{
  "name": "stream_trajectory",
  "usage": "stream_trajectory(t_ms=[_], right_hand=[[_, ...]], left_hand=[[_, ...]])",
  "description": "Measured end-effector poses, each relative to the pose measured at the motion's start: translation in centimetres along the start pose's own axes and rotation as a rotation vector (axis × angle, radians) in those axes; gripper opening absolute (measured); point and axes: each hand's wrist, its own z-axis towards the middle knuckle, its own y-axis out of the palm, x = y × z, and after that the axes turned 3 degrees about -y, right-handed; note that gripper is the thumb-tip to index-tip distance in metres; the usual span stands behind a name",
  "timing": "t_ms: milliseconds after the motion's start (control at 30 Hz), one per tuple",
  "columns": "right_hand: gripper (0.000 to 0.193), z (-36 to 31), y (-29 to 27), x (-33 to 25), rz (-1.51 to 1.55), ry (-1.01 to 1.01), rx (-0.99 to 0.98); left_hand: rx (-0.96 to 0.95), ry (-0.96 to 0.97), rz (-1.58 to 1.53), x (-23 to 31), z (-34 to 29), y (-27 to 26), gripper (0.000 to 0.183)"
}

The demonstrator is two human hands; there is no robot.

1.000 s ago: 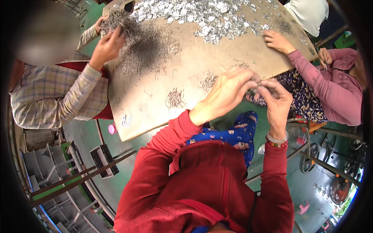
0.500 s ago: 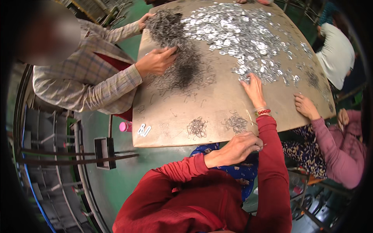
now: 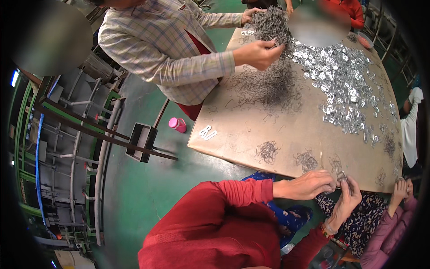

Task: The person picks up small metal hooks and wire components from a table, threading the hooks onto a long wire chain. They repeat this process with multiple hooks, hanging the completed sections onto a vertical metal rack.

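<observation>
Both hands of the person in the red sleeves meet at the near edge of the worktop (image 3: 251, 144), toward its right corner. The right hand (image 3: 345, 204) has its thumb and fingers pinched closed on a small metal piece (image 3: 341, 176), which sticks up from the fingertips at that edge. The left hand (image 3: 309, 184) is just beside it, palm down, fingers bent and drawn together; whether they grip anything I cannot tell. Close in front of the hands, along the near edge, lie three small heaps of thin wire hooks: a left heap (image 3: 267, 151), a middle heap (image 3: 307, 160) and a sparser right heap (image 3: 335, 163). Two pale flat pieces (image 3: 207, 132) lie by the near left corner. A broad spread of shiny metal buckles (image 3: 349, 85) covers the middle and reaches toward the right edge. Left of it is a dark scatter of wire hooks (image 3: 268, 87), and above that a co-worker in a checked shirt (image 3: 156, 49) holds a tangled clump of wire (image 3: 271, 28) in two hands. Beyond the left corner, off the worktop, are a pink cup (image 3: 178, 125) and a dark box (image 3: 142, 140).
</observation>
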Motion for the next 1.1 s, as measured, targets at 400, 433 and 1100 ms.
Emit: stream_trajectory(t_ms=[400, 433, 1100], right_hand=[[0.014, -6.3, 1.7, -3.2, 0.192, -0.228, 0.071], [0.014, -6.4, 1.6, -3.2, 0.202, -0.23, 0.07], [0.011, -8.9, 0.2, -5.2, 0.164, -0.125, 0.02]], left_hand=[[0.014, -0.03, -0.043, 0.2, -2.0, 1.4, 0.017], [0.039, -0.069, -0.039, 0.4, -1.9, 0.8, 0.027], [0.025, -0.304, 0.65, -7.6, -1.0, -10.2, 0.009]])
